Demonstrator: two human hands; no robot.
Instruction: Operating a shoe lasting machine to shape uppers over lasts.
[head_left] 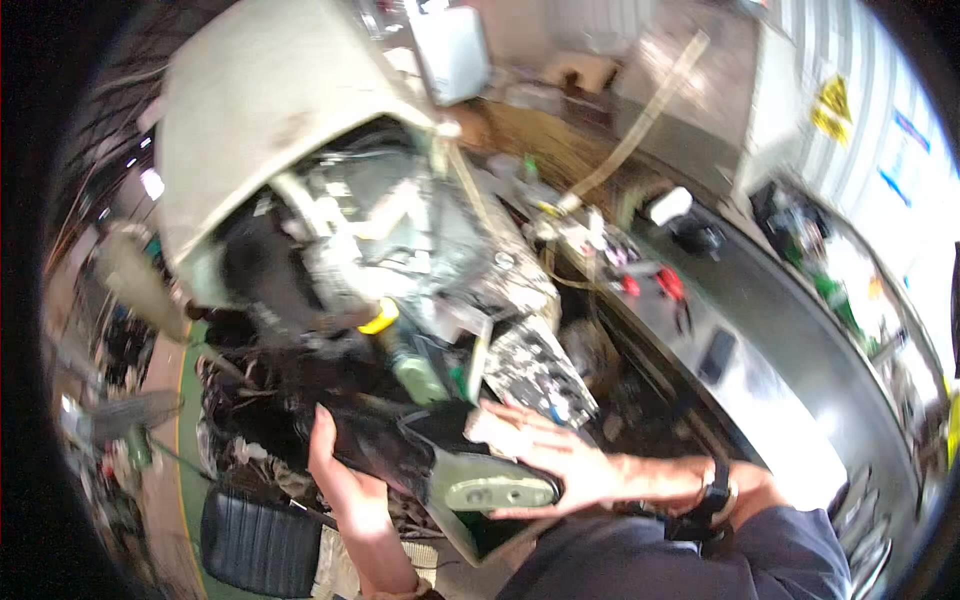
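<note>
Head view: dark plastic fairing panel with grey metal bracket mid-removal, low beside a stripped scooter frame, left hand curled around its edge, right hand spread flat atop, beige body cover already tilted up, wiring and circuit board exposed.

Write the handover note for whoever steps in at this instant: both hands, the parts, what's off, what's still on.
Left hand: gripping the left edge of the black panel from beneath.
Right hand: open, pressed flat on the grey-green bracket at the panel's end.
Stripped scooter body above: beige cowl lifted, wiring and circuit board exposed.
Done: internals uncovered.
Left: the panel is not free of the hands; whether it is still fastened cannot be told.
</note>
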